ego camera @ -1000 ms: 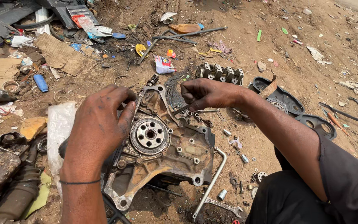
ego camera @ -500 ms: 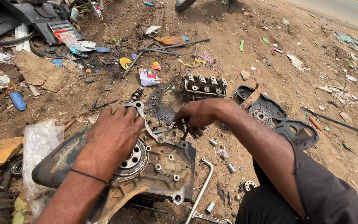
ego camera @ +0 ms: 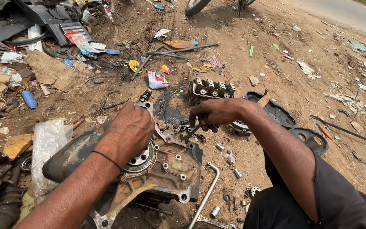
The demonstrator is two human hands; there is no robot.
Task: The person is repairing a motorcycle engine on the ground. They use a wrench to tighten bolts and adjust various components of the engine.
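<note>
A greasy metal engine casing (ego camera: 172, 167) lies on the dirt in front of me, with a round toothed hub (ego camera: 142, 157) near its middle. My left hand (ego camera: 128, 129) rests palm down over the hub and the casing's upper edge. My right hand (ego camera: 214, 113) is closed around a small dark tool (ego camera: 190, 133) whose tip touches the casing's top right corner. A black band circles my left wrist.
A bent L-shaped wrench (ego camera: 206, 197) and loose bolts (ego camera: 237, 173) lie right of the casing. A small cylinder head (ego camera: 211, 90), black round covers (ego camera: 308, 138), a clear plastic bag (ego camera: 47, 146), long rods (ego camera: 183, 50) and scattered scrap surround me. A wheel (ego camera: 196, 5) stands far back.
My left hand has slid down onto the hub and casing. My right hand has dropped toward the casing's top right corner with the tool. The view has shifted upward.
</note>
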